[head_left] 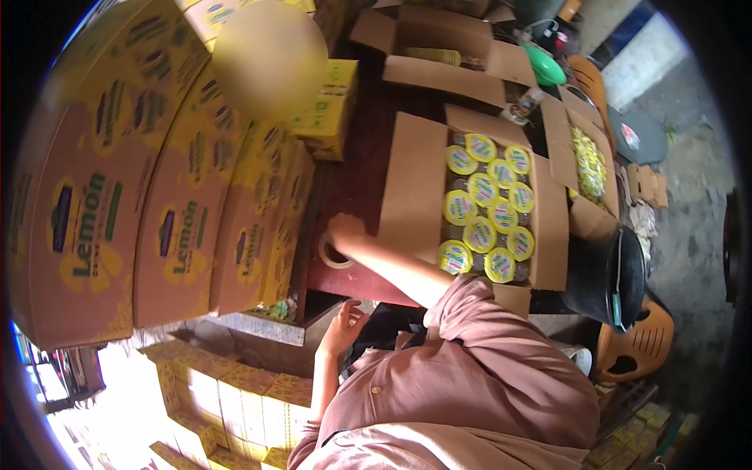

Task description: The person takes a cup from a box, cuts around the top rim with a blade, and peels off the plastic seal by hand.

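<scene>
My right hand [346, 230] reaches across the dark red table [366, 168] and grips a roll of tape [336, 262] near the table's edge. My left hand [343, 327] is raised beside the front edge of the table, fingers loosely bent and apart, with nothing visible in it. To the right of my right hand stands an open cardboard box [421, 180], its flaps folded out. Inside it sit rows of round tubs with yellow-rimmed lids [480, 233].
Tall stacked cartons marked Lemón [78, 227] rise on the left. Another open box [446, 82] lies at the back, with a green bowl [544, 66] nearby. A box of yellow packets [587, 164], a black bucket [601, 274] and an orange chair [644, 341] stand at the right.
</scene>
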`<state>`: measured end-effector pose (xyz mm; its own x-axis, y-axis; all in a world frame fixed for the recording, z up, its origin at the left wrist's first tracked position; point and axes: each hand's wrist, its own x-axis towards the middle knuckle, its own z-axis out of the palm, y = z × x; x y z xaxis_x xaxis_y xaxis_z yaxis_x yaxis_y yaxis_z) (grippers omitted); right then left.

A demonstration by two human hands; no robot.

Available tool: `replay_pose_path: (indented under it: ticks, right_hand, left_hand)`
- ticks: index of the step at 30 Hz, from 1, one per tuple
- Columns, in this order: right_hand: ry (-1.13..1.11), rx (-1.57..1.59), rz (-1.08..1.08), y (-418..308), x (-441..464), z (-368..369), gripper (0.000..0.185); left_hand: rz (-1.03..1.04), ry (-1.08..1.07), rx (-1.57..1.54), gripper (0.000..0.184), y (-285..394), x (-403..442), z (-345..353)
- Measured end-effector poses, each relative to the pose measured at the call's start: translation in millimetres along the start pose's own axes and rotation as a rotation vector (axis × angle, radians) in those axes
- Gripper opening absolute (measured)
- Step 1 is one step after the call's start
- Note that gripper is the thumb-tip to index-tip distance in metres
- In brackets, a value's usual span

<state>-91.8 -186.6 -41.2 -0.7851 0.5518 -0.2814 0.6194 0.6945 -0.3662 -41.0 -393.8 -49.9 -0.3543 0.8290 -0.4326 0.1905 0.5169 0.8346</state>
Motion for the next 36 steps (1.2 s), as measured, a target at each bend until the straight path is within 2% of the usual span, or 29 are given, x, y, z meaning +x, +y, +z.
replay_pose_path:
  ticks: [2,3,4,5,7,9,10,11,12,13,14,15,16,18,19,22,24,28,29,32,34,36]
  right_hand:
    - [-0.001,0.049,-0.21,-9,-12,-22,0.02]
    - [0.097,0.2,-0.311,-14,-27,-41,0.026]
    - [0.133,0.276,-0.414,-20,-46,-77,0.021]
    - [0.372,0.368,-0.496,-14,-53,-82,0.016]
    - [0.768,0.614,-0.507,10,-86,-124,0.013]
    - [0.915,0.578,-0.258,63,-115,-144,0.013]
    - [0.915,0.648,-0.033,98,-129,-142,0.014]
    - [0.938,0.724,0.063,146,-138,-131,0.015]
    - [0.929,0.608,0.229,193,-155,-123,0.017]
    - [0.998,0.475,0.242,227,-177,-124,0.021]
    - [1.02,0.176,0.301,258,-193,-122,0.034]
    - [0.922,0.152,0.354,275,-206,-132,0.049]
    - [0.824,0.088,0.427,287,-211,-139,0.056]
    - [0.711,0.01,0.341,316,-199,-145,0.064]
    - [0.611,-0.022,0.279,332,-185,-148,0.073]
    - [0.167,-0.088,0.534,343,-149,-158,0.1]
    - [0.061,-0.2,0.552,338,-139,-160,0.108]
    - [0.057,-0.163,0.53,342,-143,-164,0.108]
    - [0.156,-0.181,0.531,340,-148,-162,0.104]
    - [0.158,-0.1,0.473,342,-154,-170,0.097]
    - [0.35,-0.042,0.39,356,-153,-154,0.084]
    - [0.42,-0.04,0.37,363,-150,-148,0.086]
  left_hand:
    - [0.012,-0.056,0.021,0.039,21,0,8]
    - [0.012,-0.084,0.03,0.038,30,-1,11]
    - [0.019,-0.18,0.028,0.038,34,0,13]
    - [0.023,-0.277,0.027,0.037,36,1,12]
    - [0.019,-0.481,0.035,0.038,56,1,6]
    - [-0.025,-0.609,-0.018,0.039,72,6,0]
    - [-0.05,-0.671,-0.043,0.04,78,8,-2]
    - [-0.063,-0.702,-0.029,0.044,88,12,-5]
    - [0.034,-0.726,-0.015,0.045,100,15,-7]
    - [0.134,-0.748,-0.006,0.047,114,19,-7]
    - [0.235,-0.766,-0.002,0.049,129,22,-5]
    - [0.289,-0.853,-0.063,0.058,146,25,-4]
    - [0.358,-0.841,-0.051,0.06,153,29,5]
    - [0.501,-0.814,-0.018,0.064,172,35,30]
    - [0.474,-0.863,0.007,0.067,179,37,41]
    - [0.614,-0.893,0.099,0.065,189,38,86]
    - [0.714,-0.784,0.102,0.061,186,33,118]
    - [0.842,-0.472,0.519,0.059,166,22,161]
    - [0.833,-0.483,0.511,0.061,155,26,169]
    - [0.837,-0.468,0.501,0.058,133,35,177]
    - [0.821,-0.437,0.447,0.056,137,32,178]
    - [0.75,-0.424,0.363,0.055,144,27,179]
